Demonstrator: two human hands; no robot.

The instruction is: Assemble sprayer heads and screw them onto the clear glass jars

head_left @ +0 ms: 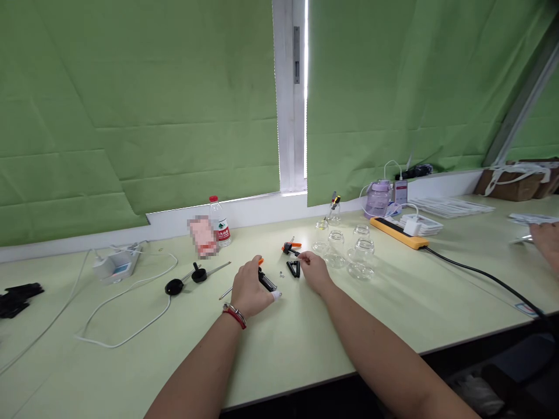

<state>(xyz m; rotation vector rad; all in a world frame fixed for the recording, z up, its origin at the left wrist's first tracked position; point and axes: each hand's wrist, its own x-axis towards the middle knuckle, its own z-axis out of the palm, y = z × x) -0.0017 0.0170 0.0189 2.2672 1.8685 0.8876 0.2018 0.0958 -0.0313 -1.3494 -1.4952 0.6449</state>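
My left hand (252, 289) arches low over the table, thumb and fingers apart around several slim black parts (267, 281). A white covering wraps its thumb tip; some of its fingers are hidden. An orange tip (261, 261) shows beside its fingertips. My right hand (315, 271) is closed, its fingertips pinching the end of a small black part (292, 251). Behind that part lies an orange piece (297, 245). Black sticks in a V shape (294, 269) rest between my hands, near tiny metal bits (282, 274). A thin metal rod (225, 293) lies left of my left hand.
Several glass jars (360, 262) stand to the right, one holding screwdrivers (335, 202). Black round pieces with rods (200, 273) lie left, near a white cable (131, 283). A water bottle (223, 227) and yellow power strip (398, 234) sit farther back. Another person's hand (547, 241) is far right.
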